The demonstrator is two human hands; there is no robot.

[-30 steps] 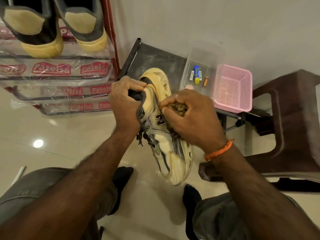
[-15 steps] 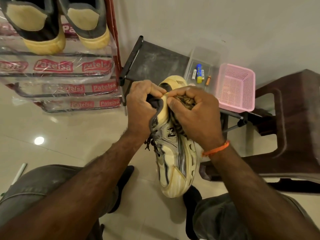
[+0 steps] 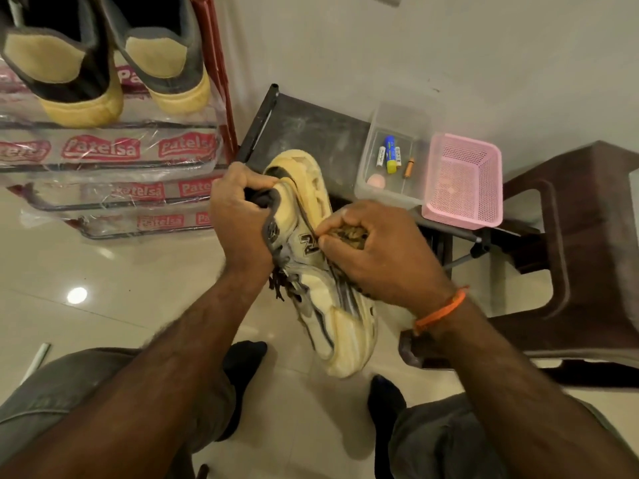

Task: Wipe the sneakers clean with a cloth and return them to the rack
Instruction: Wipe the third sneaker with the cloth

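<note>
A cream and grey sneaker (image 3: 325,305) hangs in the air before me, toe pointing down toward my knees. My left hand (image 3: 242,219) grips its collar at the heel end. My right hand (image 3: 373,250) holds a bunched brown cloth (image 3: 347,233) and presses it against the sneaker's side, near the dark logo. The shoe rack (image 3: 103,157), wrapped in clear plastic with red labels, stands at the upper left. Two dark sneakers with yellow soles (image 3: 114,63) sit on its top shelf.
A low dark stand (image 3: 311,133) by the wall carries a clear plastic box (image 3: 394,160) with batteries and a pink mesh basket (image 3: 463,178). A brown plastic stool (image 3: 570,243) is at the right. My knees and dark socks are below, on glossy tiles.
My right hand with the cloth slid from the sneaker's heel area down to its side by the logo. The sneaker tilted slightly in my left hand.
</note>
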